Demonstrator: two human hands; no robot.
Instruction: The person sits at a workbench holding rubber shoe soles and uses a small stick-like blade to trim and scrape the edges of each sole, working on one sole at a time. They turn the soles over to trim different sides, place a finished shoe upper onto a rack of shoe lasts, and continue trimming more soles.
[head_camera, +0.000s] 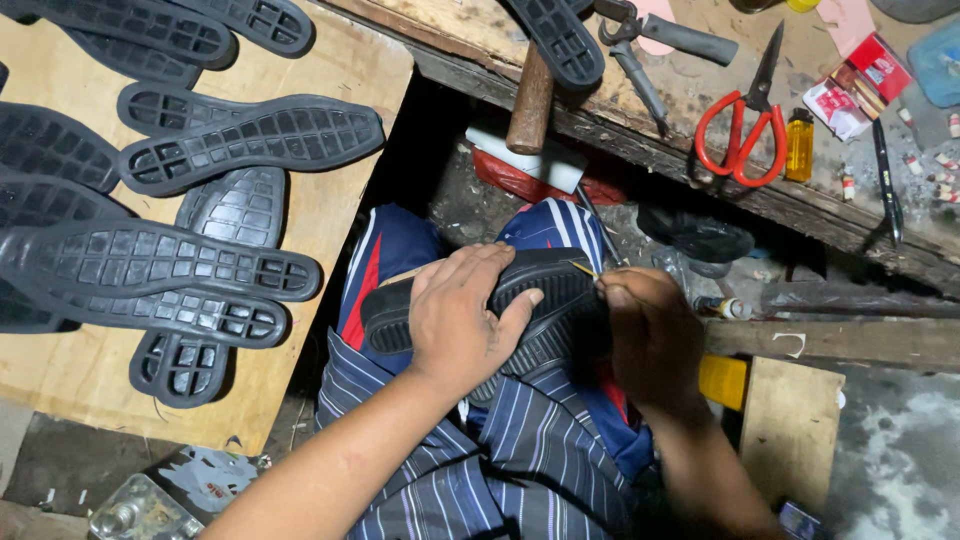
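Head view looks down on a pale plywood board (345, 190) filling the left of the frame, its right edge dropping into a dark gap beside the person's lap. Black moulded rubber soles (250, 140) with gridded tread lie overlapping across it, leaving bare wood only along the right and bottom edges. Across the upper right runs a worn wooden bench (700, 190) with a rough front edge, crowded with a wooden-handled hammer (530, 100), red-handled scissors (745, 130), pliers (640, 45) and a small yellow bottle (799, 145). At centre, on striped cloth over the knees, rests a black shoe (550, 300), sole up and ribbed. The left hand (460, 315) lies flat on it, fingers spread and pressing. The right hand (650, 335), just beside, pinches a thin yellowish tool (583, 268) against the sole's edge.
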